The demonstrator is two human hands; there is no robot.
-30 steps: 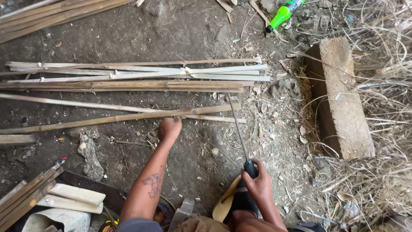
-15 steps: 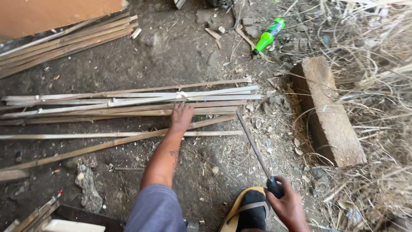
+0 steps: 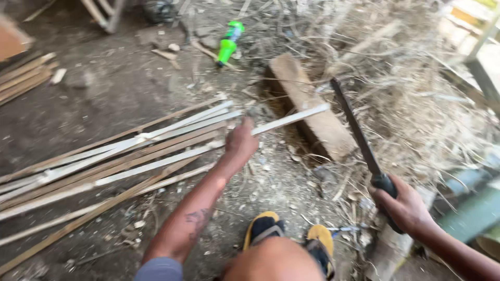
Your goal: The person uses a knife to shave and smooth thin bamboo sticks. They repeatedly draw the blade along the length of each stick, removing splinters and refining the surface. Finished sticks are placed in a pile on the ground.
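Note:
My left hand is closed around a long pale bamboo strip, lifting its right end over the wooden block. My right hand grips the black handle of a long dark knife, whose blade points up and away over the dry straw. Several more split bamboo strips lie in a loose bundle on the dirt floor to the left of my left hand. My knee and a foot in a yellow and black sandal show at the bottom.
A green plastic bottle lies on the ground at the top. Dry straw and shavings pile up on the right. More wooden slats sit at the far left. A wooden frame stands at the right edge.
My view has swung right. My left hand has closed on one strip and raised its end toward the block. My right hand has lifted the knife up to the right.

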